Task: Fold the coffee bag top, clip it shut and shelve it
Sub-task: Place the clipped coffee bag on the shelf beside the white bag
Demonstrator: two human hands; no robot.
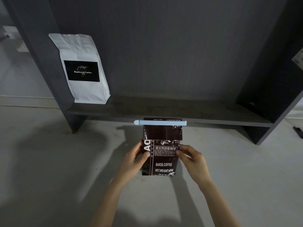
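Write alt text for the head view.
Two hands, left hand and right hand, hold a dark coffee bag by its sides, its folded top shut with a pale blue clip. Behind it, a dark shelf holds a white bag at its left end.

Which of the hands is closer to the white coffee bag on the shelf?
Left. The left hand grips the brown bag on the side facing the white coffee bag; the right hand grips the far side.
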